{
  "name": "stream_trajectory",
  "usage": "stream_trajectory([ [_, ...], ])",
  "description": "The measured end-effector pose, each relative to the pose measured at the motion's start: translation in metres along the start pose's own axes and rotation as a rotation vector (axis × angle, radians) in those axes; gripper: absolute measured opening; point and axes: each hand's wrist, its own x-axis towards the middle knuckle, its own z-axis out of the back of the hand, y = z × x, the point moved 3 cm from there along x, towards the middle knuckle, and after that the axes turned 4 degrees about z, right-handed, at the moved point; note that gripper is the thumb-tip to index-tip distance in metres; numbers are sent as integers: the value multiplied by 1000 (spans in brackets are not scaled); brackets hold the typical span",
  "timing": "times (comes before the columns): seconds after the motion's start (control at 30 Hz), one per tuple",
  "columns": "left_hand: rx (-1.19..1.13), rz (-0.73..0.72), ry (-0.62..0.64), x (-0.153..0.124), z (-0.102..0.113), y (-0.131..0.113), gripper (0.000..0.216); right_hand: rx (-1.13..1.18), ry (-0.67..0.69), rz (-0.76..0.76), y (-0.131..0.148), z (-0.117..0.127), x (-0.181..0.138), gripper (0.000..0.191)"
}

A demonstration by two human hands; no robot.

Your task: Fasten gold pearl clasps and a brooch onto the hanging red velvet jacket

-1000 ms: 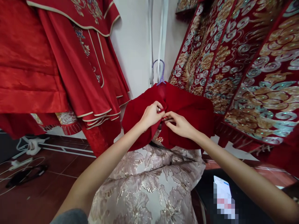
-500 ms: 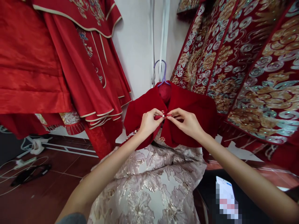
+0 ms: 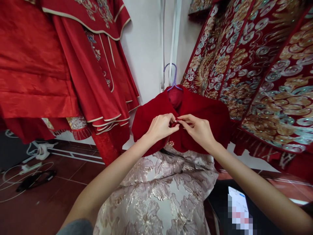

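Red cloth makes up the short jacket (image 3: 207, 109), which hangs from a purple hanger (image 3: 174, 78) hooked at a pale upright strip (image 3: 174, 42) before the white wall. Its collar lies open at the top, with the hanger's neck showing there. At the front edges, about midway down, both hands meet over a small clasp (image 3: 176, 121), largely covered by fingers. The left hand (image 3: 161, 127) has its thumb and forefinger drawn to a narrow pinch on it from the left front edge; the right hand (image 3: 199, 130) pinches it just as tightly from the right front edge. Which part of it each hand has, I cannot tell. Near the jacket's bottom edge, a gold flower-shaped ornament (image 3: 170, 143) sits just below the left hand.

Pale flowered cloth (image 3: 151, 199) spreads beneath the jacket and between the forearms. A phone (image 3: 237, 197), its lower part blurred, lies toward the left edge of a black surface (image 3: 264, 212). Red garments with cream trim (image 3: 95, 85) hang on the left, a heavily embroidered garment (image 3: 271, 88) on the right. Cables and a black object (image 3: 36, 181) lie on the tiled floor (image 3: 66, 195) at far left.
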Motion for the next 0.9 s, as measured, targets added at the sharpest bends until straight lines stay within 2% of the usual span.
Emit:
stream_trajectory([
  [0.2,92,-16,6,9,-4,0,11,43,-68,-16,0,1,-2,18],
  [0.4,80,-12,64,12,-1,2,11,150,-54,-56,-1,2,0,18],
  [0.63,26,-19,53,15,1,2,12,242,-48,-122,-4,7,8,47],
  [0.9,8,-84,60,16,5,2,7,375,-12,-171,-14,0,11,56],
])
